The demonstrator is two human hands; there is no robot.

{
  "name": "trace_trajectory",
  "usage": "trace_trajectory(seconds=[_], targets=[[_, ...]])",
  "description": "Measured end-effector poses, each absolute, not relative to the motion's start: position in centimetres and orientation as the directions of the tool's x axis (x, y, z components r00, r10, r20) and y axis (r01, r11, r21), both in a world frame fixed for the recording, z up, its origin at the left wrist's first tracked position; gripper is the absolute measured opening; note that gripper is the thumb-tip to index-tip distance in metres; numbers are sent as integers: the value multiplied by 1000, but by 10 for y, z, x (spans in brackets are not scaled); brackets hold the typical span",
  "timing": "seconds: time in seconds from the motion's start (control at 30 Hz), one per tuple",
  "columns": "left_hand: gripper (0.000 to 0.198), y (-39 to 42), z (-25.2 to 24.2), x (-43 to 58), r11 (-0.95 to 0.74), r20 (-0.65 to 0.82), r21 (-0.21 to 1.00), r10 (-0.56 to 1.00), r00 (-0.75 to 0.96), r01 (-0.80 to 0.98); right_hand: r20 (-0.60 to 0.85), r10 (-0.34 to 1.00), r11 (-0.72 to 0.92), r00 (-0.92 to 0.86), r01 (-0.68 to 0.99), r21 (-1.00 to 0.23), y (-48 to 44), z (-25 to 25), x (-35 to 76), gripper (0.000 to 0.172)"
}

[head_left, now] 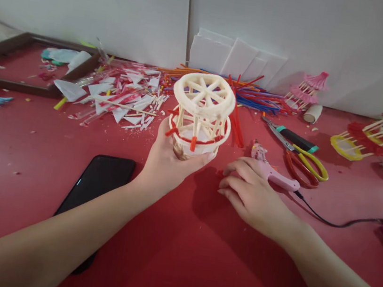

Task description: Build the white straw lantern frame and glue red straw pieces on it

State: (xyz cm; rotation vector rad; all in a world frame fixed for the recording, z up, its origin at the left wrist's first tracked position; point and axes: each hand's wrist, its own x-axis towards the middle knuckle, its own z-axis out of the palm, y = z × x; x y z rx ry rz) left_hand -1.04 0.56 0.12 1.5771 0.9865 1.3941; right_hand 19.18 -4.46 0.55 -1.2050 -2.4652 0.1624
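My left hand (171,159) grips a small round tower model (203,95) from below, tilted a little towards me. It is made of cream pipe cleaner: a spoked ring on top, thin posts, and a wider ring beneath. Short red pipe cleaner pieces (193,143) are fixed around the lower ring. My right hand (249,189) is low over the red table, fingers bent and slightly apart, near small red bits that hardly stand out. No held thing shows in it. Just beyond its knuckles lies a pink hot glue gun (277,177), its nozzle end dirty.
A black phone (108,177) lies left of centre. Scissors (303,161) and a dark cutter (297,139) are at right. Pipe cleaners (255,98), paper scraps (126,101), a brown frame (14,85) and white boards (241,58) line the back. Pink (306,90) and red (377,136) models stand right.
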Motion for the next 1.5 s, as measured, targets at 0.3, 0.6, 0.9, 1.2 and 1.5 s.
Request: trace_trajectory(seconds=[0.3, 0.6, 0.9, 1.2, 1.5], targets=[[77, -1, -18, -8, -515, 503, 835, 857, 107, 195, 643, 761, 533, -86, 648, -544, -56, 23, 185, 5], [89, -1, -23, -15, -599, 565, 728, 799, 205, 333, 492, 870, 435, -28, 513, -740, -55, 15, 183, 6], [91, 0, -24, -14, -613, 589, 720, 788, 180, 326, 487, 872, 452, -59, 482, -751, -54, 10, 184, 7], [87, -2, -19, -9, -541, 515, 838, 827, 226, 69, 814, 436, 721, -384, 690, -60, -50, 22, 190, 35], [88, -2, -19, -10, -518, 492, 853, 837, 239, 59, 810, 418, 691, -411, 723, 10, -54, 30, 190, 19]])
